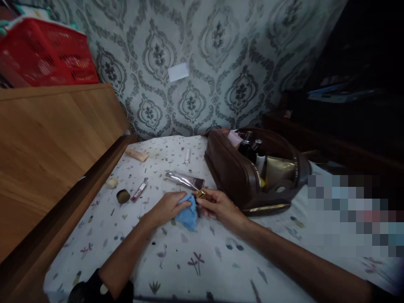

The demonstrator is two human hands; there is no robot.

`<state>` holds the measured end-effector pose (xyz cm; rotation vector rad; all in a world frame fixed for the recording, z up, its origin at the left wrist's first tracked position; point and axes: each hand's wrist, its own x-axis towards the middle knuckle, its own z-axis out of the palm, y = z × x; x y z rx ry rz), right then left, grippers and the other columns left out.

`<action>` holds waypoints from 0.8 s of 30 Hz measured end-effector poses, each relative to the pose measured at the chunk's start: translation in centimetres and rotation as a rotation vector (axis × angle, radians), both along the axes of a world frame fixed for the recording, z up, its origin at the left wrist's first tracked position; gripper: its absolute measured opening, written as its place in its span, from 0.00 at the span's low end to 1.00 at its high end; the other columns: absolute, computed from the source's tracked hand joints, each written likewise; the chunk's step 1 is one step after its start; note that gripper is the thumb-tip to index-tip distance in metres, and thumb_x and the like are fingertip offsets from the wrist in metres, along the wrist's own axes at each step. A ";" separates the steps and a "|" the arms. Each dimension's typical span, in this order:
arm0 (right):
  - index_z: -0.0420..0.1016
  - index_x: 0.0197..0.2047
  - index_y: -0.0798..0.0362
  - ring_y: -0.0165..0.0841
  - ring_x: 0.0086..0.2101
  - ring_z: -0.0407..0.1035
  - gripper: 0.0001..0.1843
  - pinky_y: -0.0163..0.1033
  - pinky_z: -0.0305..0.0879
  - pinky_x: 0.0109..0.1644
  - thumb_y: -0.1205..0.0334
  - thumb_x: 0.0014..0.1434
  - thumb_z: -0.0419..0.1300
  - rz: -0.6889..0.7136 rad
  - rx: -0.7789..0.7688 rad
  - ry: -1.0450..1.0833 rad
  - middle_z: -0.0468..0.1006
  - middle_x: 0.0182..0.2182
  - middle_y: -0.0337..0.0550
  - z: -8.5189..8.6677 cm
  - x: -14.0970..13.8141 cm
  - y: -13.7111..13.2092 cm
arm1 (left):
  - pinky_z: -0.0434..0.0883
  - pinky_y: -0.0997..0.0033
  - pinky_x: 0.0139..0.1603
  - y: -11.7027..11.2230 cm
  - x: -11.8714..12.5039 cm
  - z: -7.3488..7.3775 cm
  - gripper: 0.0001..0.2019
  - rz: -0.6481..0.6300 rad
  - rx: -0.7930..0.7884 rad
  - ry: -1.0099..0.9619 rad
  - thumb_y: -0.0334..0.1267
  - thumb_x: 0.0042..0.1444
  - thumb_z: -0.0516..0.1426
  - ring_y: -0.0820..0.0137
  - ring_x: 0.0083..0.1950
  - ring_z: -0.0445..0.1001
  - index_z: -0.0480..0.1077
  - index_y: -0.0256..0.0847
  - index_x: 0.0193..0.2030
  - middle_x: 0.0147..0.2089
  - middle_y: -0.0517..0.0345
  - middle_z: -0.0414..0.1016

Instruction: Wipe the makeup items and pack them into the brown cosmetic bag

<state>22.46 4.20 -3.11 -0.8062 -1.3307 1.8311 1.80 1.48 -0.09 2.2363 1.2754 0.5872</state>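
My left hand [167, 208] pinches a light blue cloth [188, 216], which hangs down from the fingers. Just to the right, my right hand [223, 207] grips a small gold-topped cosmetic item [201, 194] between thumb and fingers. Its dark lower part meets the cloth and is mostly hidden, so its exact kind is unclear. Behind both hands lies a shiny silver tube [183, 179] with a dark end. An unzipped brown toiletry bag [232, 172] stands right of them, holding dark bottles [254, 149] and a gold pouch [280, 169].
On the patterned bedsheet [176, 269] lie a lip gloss tube [139, 191], a round dark-lidded jar [123, 196], a pale round item [111, 182], a beige tube [136, 154] and a white stick [187, 156]. A wooden board [59, 130] borders the left; a red basket [47, 54] sits above.
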 end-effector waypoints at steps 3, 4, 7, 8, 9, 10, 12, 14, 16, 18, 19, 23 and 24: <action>0.75 0.40 0.56 0.23 0.18 0.59 0.28 0.30 0.50 0.21 0.42 0.44 0.72 0.016 0.060 -0.012 0.68 0.20 0.30 -0.3 -0.1 0.1 | 0.64 0.70 0.37 -0.1 0.3 -0.3 0.18 0.003 0.033 0.042 0.48 0.68 0.46 0.69 0.33 0.69 0.60 0.42 0.29 0.29 0.61 0.68; 0.76 0.41 0.56 0.23 0.18 0.58 0.28 0.31 0.51 0.21 0.42 0.45 0.71 0.025 0.091 -0.015 0.67 0.19 0.30 -0.5 -0.1 0.2 | 0.65 0.70 0.38 -0.1 0.3 -0.3 0.18 0.002 0.052 0.056 0.48 0.69 0.46 0.68 0.34 0.70 0.61 0.42 0.30 0.30 0.60 0.69; 0.76 0.40 0.56 0.26 0.22 0.61 0.25 0.32 0.57 0.27 0.44 0.48 0.69 0.011 0.200 -0.017 0.68 0.21 0.31 -0.8 -0.2 0.3 | 0.67 0.69 0.38 -0.3 0.5 -0.4 0.17 0.054 0.128 0.057 0.47 0.69 0.46 0.67 0.34 0.72 0.64 0.42 0.33 0.32 0.58 0.72; 0.77 0.38 0.56 0.27 0.25 0.63 0.21 0.33 0.60 0.30 0.46 0.49 0.69 -0.017 0.239 -0.019 0.69 0.23 0.33 -0.8 -0.2 0.3 | 0.68 0.68 0.38 -0.4 0.5 -0.3 0.16 0.103 0.160 0.034 0.47 0.69 0.46 0.67 0.34 0.72 0.66 0.41 0.35 0.32 0.58 0.73; 0.77 0.35 0.56 0.28 0.28 0.65 0.17 0.33 0.61 0.33 0.51 0.50 0.69 -0.052 0.288 -0.032 0.70 0.26 0.35 -0.7 -0.2 0.2 | 0.69 0.68 0.38 -0.5 0.5 -0.3 0.16 0.163 0.202 0.005 0.47 0.69 0.45 0.67 0.33 0.73 0.67 0.41 0.38 0.33 0.57 0.74; 0.76 0.33 0.55 0.29 0.31 0.65 0.12 0.33 0.62 0.35 0.55 0.51 0.68 -0.084 0.342 -0.053 0.71 0.28 0.35 -0.6 -0.1 0.0 | 0.70 0.68 0.38 -0.6 0.6 -0.1 0.16 0.218 0.248 -0.025 0.47 0.69 0.45 0.66 0.34 0.74 0.68 0.40 0.41 0.34 0.56 0.75; 0.74 0.32 0.54 0.28 0.31 0.64 0.05 0.32 0.61 0.36 0.62 0.54 0.64 -0.108 0.462 -0.109 0.70 0.29 0.35 -0.1 0.2 -0.6 | 0.72 0.67 0.41 -1.0 0.8 0.1 0.16 0.283 0.368 -0.063 0.46 0.69 0.45 0.65 0.39 0.76 0.69 0.39 0.48 0.39 0.54 0.77; 0.73 0.35 0.54 0.28 0.31 0.64 0.02 0.31 0.60 0.36 0.65 0.56 0.61 -0.081 0.580 -0.163 0.70 0.29 0.35 0.4 0.5 -1.1 | 0.73 0.67 0.43 -1.3 1.3 0.2 0.16 0.249 0.503 -0.065 0.44 0.69 0.46 0.64 0.44 0.77 0.68 0.40 0.53 0.45 0.52 0.77; 0.73 0.40 0.53 0.28 0.30 0.64 0.06 0.32 0.60 0.35 0.67 0.57 0.59 -0.043 0.667 -0.236 0.71 0.30 0.35 0.6 0.7 -1.5 | 0.74 0.68 0.43 -1.6 2.1 0.3 0.16 0.134 0.615 -0.027 0.44 0.69 0.47 0.65 0.45 0.77 0.67 0.40 0.55 0.47 0.51 0.76; 0.74 0.41 0.54 0.30 0.30 0.66 0.10 0.32 0.60 0.34 0.69 0.54 0.59 -0.030 0.709 -0.334 0.74 0.30 0.36 0.5 0.8 -1.5 | 0.74 0.69 0.43 -1.8 3.1 0.4 0.16 0.033 0.693 0.049 0.45 0.68 0.49 0.66 0.45 0.77 0.67 0.41 0.56 0.47 0.51 0.75; 0.74 0.40 0.54 0.31 0.30 0.67 0.10 0.32 0.60 0.34 0.70 0.52 0.60 -0.035 0.716 -0.373 0.75 0.30 0.37 0.3 0.8 -1.4 | 0.74 0.70 0.43 -1.9 3.6 0.4 0.15 0.011 0.717 0.091 0.44 0.68 0.50 0.66 0.45 0.77 0.68 0.41 0.56 0.46 0.51 0.74; 0.74 0.33 0.54 0.32 0.31 0.71 0.05 0.32 0.61 0.34 0.71 0.50 0.60 -0.032 0.750 -0.403 0.76 0.28 0.39 -0.3 0.7 -0.8 | 0.74 0.72 0.40 -1.8 4.9 0.7 0.11 0.040 0.737 0.157 0.40 0.68 0.51 0.68 0.40 0.76 0.69 0.40 0.51 0.41 0.53 0.73; 0.73 0.31 0.54 0.32 0.31 0.70 0.03 0.31 0.61 0.34 0.70 0.50 0.60 -0.026 0.762 -0.399 0.75 0.28 0.38 -0.4 0.6 -0.7 | 0.73 0.73 0.39 -1.8 5.0 0.8 0.10 0.044 0.733 0.150 0.40 0.68 0.51 0.69 0.39 0.76 0.69 0.40 0.49 0.39 0.55 0.73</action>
